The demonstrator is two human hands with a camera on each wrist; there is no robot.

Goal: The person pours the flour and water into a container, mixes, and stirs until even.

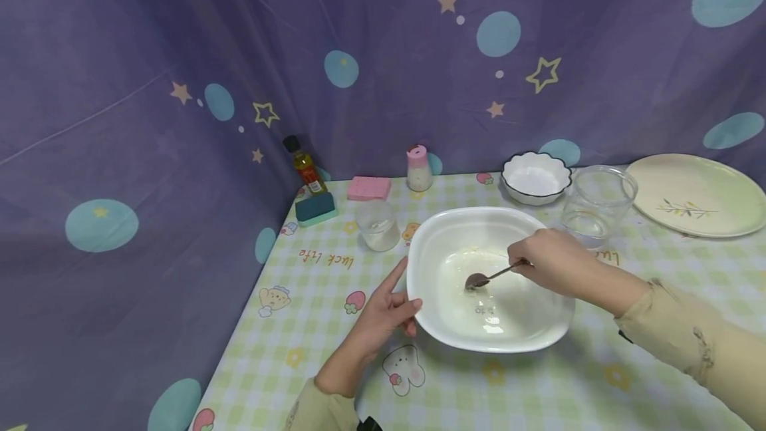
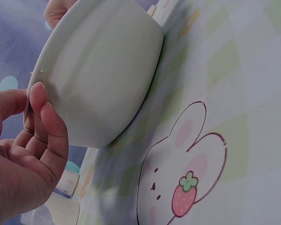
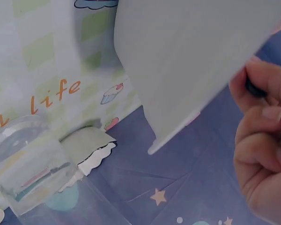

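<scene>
A white basin [image 1: 437, 318] with rounded corners stands on the table, a shallow layer of clear, faintly yellowish liquid in its bottom. My left hand [image 1: 385, 311] pinches its left rim; in the left wrist view the fingers [image 2: 49, 122] curl against the outer wall. Over the basin's right side, my right hand [image 1: 553, 259] grips a spoon [image 1: 477, 281] by the handle, its dark bowl down at the liquid. The right wrist view shows the handle's dark end between the curled fingers [image 3: 260, 124], while the basin's wall [image 3: 187, 61] hides the spoon's bowl.
Behind the basin stand a clear cup of white powder [image 1: 380, 228], a pink-topped shaker [image 1: 419, 168], a scalloped bowl [image 1: 536, 179] and a clear jar [image 1: 598, 208]. An oval plate [image 1: 688, 185] lies far right. Sponges [image 1: 369, 188] and an oil bottle [image 1: 306, 168] sit back left.
</scene>
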